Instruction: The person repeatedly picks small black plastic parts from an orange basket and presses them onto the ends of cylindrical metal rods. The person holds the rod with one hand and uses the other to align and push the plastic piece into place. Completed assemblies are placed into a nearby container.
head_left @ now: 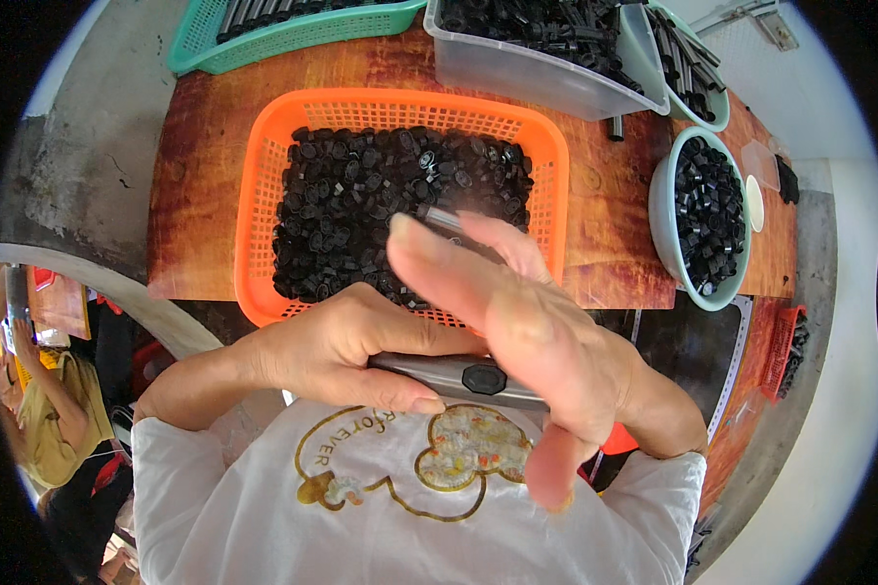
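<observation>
My left hand [327, 341] is closed around a dark grey tube [419, 369] held crosswise in front of my chest. A black oval cap [484, 378] sits on the tube, close to my right hand. Raised above the tube's right part, my right hand [546, 331] has its thumb pointing down and its forefinger stretched toward the basket. A short silver rod [441, 217] with a dark tip juts out between its fingers; the rest is hidden behind them. Beyond both hands stands an orange basket [254, 195] holding many small black caps [361, 195].
A green basket [293, 44] of tubes and a clear bin [546, 73] of black parts stand at the back. To the right is a pale bowl [663, 195] of black pieces. A red basket [778, 351] sits lower right. Another person [63, 414] is at far left.
</observation>
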`<control>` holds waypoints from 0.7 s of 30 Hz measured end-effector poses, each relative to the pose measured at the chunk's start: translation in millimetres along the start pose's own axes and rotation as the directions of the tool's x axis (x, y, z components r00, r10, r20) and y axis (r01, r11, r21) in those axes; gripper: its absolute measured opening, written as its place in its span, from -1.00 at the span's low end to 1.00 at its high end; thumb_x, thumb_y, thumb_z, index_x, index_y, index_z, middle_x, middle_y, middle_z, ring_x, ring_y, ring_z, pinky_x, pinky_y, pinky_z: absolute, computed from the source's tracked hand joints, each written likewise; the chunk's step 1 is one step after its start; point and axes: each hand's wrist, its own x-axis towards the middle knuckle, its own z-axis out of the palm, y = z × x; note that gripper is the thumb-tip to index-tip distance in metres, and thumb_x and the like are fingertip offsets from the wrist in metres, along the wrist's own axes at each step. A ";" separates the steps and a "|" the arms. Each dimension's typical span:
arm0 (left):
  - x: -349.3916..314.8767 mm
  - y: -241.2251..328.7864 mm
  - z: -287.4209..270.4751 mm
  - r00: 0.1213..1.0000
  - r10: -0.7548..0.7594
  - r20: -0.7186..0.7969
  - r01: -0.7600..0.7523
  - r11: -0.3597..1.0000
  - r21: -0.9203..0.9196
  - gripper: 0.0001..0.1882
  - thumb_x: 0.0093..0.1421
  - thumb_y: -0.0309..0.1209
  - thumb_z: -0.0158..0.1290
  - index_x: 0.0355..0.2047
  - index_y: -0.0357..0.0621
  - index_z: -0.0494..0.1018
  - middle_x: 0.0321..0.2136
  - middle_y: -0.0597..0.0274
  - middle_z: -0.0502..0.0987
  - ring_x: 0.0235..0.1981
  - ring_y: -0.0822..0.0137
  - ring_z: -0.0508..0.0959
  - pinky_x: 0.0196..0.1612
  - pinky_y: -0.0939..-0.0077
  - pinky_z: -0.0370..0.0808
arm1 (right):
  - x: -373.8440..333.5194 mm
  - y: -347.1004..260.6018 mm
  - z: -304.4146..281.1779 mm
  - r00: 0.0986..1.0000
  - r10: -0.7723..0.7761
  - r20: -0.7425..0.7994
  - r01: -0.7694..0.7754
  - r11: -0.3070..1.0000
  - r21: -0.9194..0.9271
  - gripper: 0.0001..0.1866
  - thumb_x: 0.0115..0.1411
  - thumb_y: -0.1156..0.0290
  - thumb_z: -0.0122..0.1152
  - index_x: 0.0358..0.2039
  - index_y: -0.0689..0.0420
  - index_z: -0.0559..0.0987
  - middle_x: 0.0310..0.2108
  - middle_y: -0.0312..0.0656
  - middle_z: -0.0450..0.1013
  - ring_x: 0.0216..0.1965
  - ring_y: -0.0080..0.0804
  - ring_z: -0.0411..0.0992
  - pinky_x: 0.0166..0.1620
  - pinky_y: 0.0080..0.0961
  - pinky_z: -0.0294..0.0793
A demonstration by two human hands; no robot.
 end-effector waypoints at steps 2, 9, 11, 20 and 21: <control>-2.0 3.7 1.1 1.000 0.000 -0.021 0.004 0.986 0.166 -0.42 0.18 -0.33 0.21 0.19 -0.21 0.37 -0.15 -0.02 0.60 -0.18 0.12 0.65 -0.13 0.37 0.57 | 1.0 1.9 -3.0 0.999 0.046 0.022 -0.045 0.998 -0.046 0.17 0.12 -0.47 -0.15 0.41 0.22 -0.19 0.33 0.42 -0.04 0.38 0.29 -0.04 0.29 0.21 -0.17; 6.4 -6.8 1.6 0.960 0.185 -0.208 -0.020 0.792 0.610 -0.42 0.11 -0.34 0.24 0.14 -0.23 0.39 -0.48 0.13 0.55 -0.52 0.16 0.61 -0.47 0.33 0.54 | 5.8 10.9 6.8 0.744 0.579 -0.333 -0.484 0.811 0.327 0.28 -0.07 -0.70 -0.46 0.44 0.02 -0.24 0.41 0.18 -0.12 0.40 0.16 -0.09 0.37 0.03 -0.13; 9.9 -13.9 -2.3 0.934 0.258 -0.246 -0.041 0.764 0.644 -0.47 0.15 -0.32 0.23 0.08 -0.31 0.39 -0.36 0.07 0.57 -0.40 0.16 0.62 -0.31 0.33 0.56 | 6.6 17.3 2.4 0.674 0.671 -0.310 -0.164 0.545 0.822 0.28 -0.11 -0.71 -0.40 0.45 -0.08 -0.25 0.41 0.15 -0.14 0.39 0.19 -0.05 0.36 0.01 -0.05; 28.5 -23.3 -7.6 0.878 0.019 -0.479 -0.025 1.000 -0.005 -0.51 0.31 -0.20 0.09 0.09 -0.23 0.24 -0.13 0.31 0.37 -0.07 0.50 0.35 -0.01 0.50 0.35 | -5.6 54.6 10.5 0.781 0.390 -0.487 -0.320 0.921 0.223 -0.44 0.09 0.46 0.36 0.11 0.26 0.45 0.23 -0.07 0.24 0.13 -0.27 0.35 0.18 -0.33 0.33; 32.3 -27.1 -11.2 0.876 -0.017 -0.481 0.022 1.000 0.006 -0.54 0.31 -0.25 0.09 0.08 -0.24 0.25 -0.11 0.29 0.39 -0.05 0.49 0.37 0.01 0.48 0.36 | -8.9 57.6 10.3 0.778 0.392 -0.491 -0.319 0.920 0.229 -0.45 0.08 0.46 0.37 0.10 0.27 0.46 0.23 -0.07 0.24 0.14 -0.26 0.35 0.18 -0.33 0.33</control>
